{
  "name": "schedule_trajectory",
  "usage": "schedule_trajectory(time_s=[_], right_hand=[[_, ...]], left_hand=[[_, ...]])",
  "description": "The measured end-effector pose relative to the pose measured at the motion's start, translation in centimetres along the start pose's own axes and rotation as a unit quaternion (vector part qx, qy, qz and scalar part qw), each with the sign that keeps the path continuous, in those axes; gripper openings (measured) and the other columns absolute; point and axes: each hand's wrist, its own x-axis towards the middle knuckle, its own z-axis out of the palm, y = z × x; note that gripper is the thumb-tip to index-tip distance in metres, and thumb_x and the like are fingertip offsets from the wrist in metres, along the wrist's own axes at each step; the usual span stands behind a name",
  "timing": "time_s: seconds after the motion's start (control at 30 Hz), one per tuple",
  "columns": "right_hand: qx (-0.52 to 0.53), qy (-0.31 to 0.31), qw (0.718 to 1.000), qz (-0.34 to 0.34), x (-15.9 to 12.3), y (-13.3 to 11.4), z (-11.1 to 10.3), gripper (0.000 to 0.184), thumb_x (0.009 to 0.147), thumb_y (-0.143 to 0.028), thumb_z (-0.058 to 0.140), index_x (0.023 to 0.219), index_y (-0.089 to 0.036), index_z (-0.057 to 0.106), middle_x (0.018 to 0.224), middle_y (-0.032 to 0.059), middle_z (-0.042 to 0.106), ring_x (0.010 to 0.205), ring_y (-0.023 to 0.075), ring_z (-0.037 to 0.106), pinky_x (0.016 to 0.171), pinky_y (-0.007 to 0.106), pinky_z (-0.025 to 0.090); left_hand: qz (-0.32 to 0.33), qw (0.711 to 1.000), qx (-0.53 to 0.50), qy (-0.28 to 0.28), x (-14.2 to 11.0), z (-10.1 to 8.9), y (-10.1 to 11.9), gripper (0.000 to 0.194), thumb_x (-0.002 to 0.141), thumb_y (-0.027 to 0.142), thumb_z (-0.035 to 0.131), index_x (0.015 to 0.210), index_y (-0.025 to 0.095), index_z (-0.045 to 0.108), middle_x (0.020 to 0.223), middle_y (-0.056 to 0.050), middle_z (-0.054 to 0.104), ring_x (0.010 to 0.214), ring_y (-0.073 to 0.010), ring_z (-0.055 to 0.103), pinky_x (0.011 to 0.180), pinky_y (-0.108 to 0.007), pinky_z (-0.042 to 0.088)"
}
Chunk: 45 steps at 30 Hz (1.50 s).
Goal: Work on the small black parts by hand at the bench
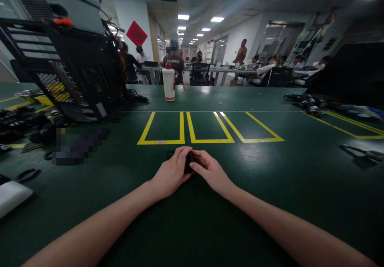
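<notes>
Both my hands meet on the green table (270, 171) just in front of three yellow taped boxes (207, 129). My left hand (171, 173) has its fingers curled over a small black object (188, 162). My right hand (210, 171) pinches the same object from the right side. The object is mostly hidden between the fingers, so I cannot make out what it is. It rests low, at or just above the table surface.
A black open computer case (75, 71) stands at the left with cables and dark parts (21, 127) around it. A white bottle (169, 83) stands behind the boxes. Tools (360, 153) and cables (312, 103) lie at the right. Several people sit at far tables.
</notes>
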Motion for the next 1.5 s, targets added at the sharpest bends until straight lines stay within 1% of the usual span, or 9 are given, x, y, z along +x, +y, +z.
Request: schedule_trajectory(time_s=[0.13,0.33,0.57,0.7,0.87,1.07,1.23,1.4,1.5], right_hand=[[0.021,-0.008,1.000,-0.018,-0.13,0.02,0.09,0.028,0.075,-0.018,0.052,0.102,-0.023,0.047,0.106,0.0014,0.051,0.104,0.0149,0.049,0.093,0.034,0.040],[0.040,0.003,0.999,-0.023,-0.22,-0.09,0.27,0.017,0.075,-0.019,0.052,0.092,-0.023,0.049,0.103,-0.0001,0.052,0.103,0.0150,0.050,0.089,0.032,0.044],[-0.007,0.007,1.000,0.006,-0.25,-0.19,0.07,0.033,0.076,-0.021,0.051,0.108,-0.024,0.044,0.113,0.0023,0.048,0.109,0.0170,0.046,0.095,0.037,0.039],[0.016,-0.010,1.000,0.003,-0.39,-0.23,0.05,0.028,0.076,-0.021,0.052,0.103,-0.024,0.046,0.109,0.0017,0.049,0.106,0.0168,0.048,0.091,0.036,0.042],[0.032,0.001,0.999,-0.021,-0.37,-0.31,0.27,0.017,0.076,-0.021,0.051,0.093,-0.023,0.049,0.100,0.0004,0.052,0.101,0.0153,0.051,0.088,0.033,0.044],[-0.005,0.010,1.000,-0.002,-0.22,-0.21,0.22,0.033,0.077,-0.020,0.050,0.110,-0.024,0.043,0.113,0.0027,0.048,0.107,0.0160,0.047,0.094,0.036,0.039],[0.012,-0.010,1.000,-0.002,-0.38,-0.42,0.14,0.030,0.075,-0.021,0.053,0.104,-0.023,0.046,0.106,0.0021,0.051,0.103,0.0160,0.049,0.092,0.035,0.041],[0.034,0.000,0.999,-0.021,-0.25,-0.16,0.24,0.020,0.076,-0.021,0.051,0.096,-0.023,0.048,0.099,0.0007,0.053,0.098,0.0149,0.053,0.087,0.033,0.045],[0.021,0.007,1.000,-0.015,-0.16,0.00,0.19,0.029,0.076,-0.021,0.051,0.104,-0.024,0.046,0.107,0.0018,0.051,0.104,0.0158,0.049,0.091,0.034,0.042]], left_hand=[[0.001,1.000,0.004,-0.002,-0.03,0.05,-0.10,0.064,0.074,0.023,0.054,0.123,0.022,0.014,0.124,-0.009,0.032,0.094,-0.0202,0.053,0.075,-0.035,0.049],[0.002,1.000,-0.007,-0.003,0.01,0.05,-0.11,0.061,0.076,0.025,0.052,0.123,0.024,0.013,0.125,-0.007,0.030,0.097,-0.0212,0.052,0.076,-0.038,0.049],[-0.002,1.000,-0.009,-0.008,-0.02,-0.02,-0.15,0.062,0.076,0.026,0.051,0.123,0.025,0.011,0.125,-0.008,0.030,0.097,-0.0219,0.052,0.074,-0.039,0.049],[-0.002,1.000,-0.007,-0.010,-0.05,0.02,-0.19,0.063,0.075,0.025,0.052,0.123,0.026,0.011,0.125,-0.008,0.030,0.094,-0.0206,0.053,0.073,-0.038,0.049],[0.004,1.000,-0.008,-0.002,0.05,0.03,-0.08,0.060,0.076,0.024,0.051,0.123,0.024,0.013,0.125,-0.009,0.030,0.095,-0.0213,0.053,0.073,-0.037,0.049],[0.008,1.000,-0.005,0.000,0.08,0.15,-0.14,0.060,0.076,0.023,0.052,0.123,0.022,0.014,0.124,-0.009,0.030,0.097,-0.0210,0.052,0.075,-0.036,0.048],[-0.002,1.000,-0.007,-0.005,-0.08,0.19,-0.26,0.064,0.074,0.024,0.053,0.123,0.025,0.011,0.125,-0.008,0.030,0.095,-0.0211,0.053,0.074,-0.039,0.049],[-0.001,1.000,-0.010,-0.004,-0.03,0.09,-0.16,0.062,0.075,0.024,0.052,0.123,0.025,0.012,0.125,-0.009,0.029,0.097,-0.0219,0.052,0.075,-0.039,0.049],[-0.006,1.000,-0.018,-0.014,0.01,-0.05,-0.11,0.061,0.076,0.026,0.050,0.122,0.027,0.011,0.126,-0.008,0.029,0.098,-0.0229,0.052,0.074,-0.042,0.049]])
